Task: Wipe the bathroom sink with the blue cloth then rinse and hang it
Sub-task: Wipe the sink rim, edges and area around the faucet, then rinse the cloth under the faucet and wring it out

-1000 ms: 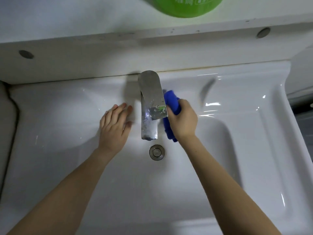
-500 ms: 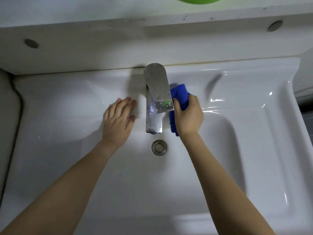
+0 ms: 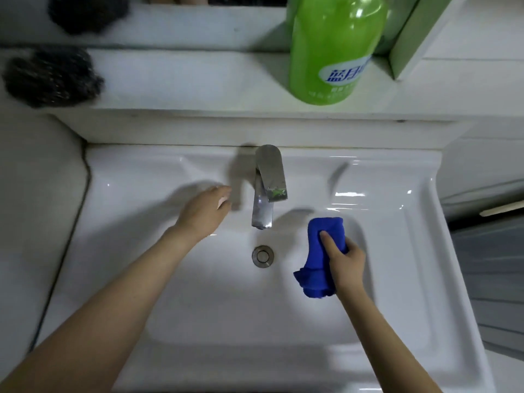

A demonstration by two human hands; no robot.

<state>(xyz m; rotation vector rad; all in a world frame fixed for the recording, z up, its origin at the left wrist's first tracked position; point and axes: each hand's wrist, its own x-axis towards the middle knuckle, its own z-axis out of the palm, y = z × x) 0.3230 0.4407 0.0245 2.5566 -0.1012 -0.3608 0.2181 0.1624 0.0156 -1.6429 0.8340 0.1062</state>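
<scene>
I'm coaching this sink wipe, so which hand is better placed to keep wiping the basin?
Probably the right hand: it grips the blue cloth against the basin beside the drain. The left hand is empty.

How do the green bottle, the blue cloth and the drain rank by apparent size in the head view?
1. green bottle, though it is nearer the camera
2. blue cloth
3. drain

Two bare forearms reach in from the lower edge of the view, with no sleeves, cuffs, watch, bracelets or gloves on either. The left hand (image 3: 202, 212) is blurred, so its fingers show little detail. The right hand (image 3: 347, 263) is sharper; no ring shows on its visible fingers (image 3: 329, 242).
</scene>
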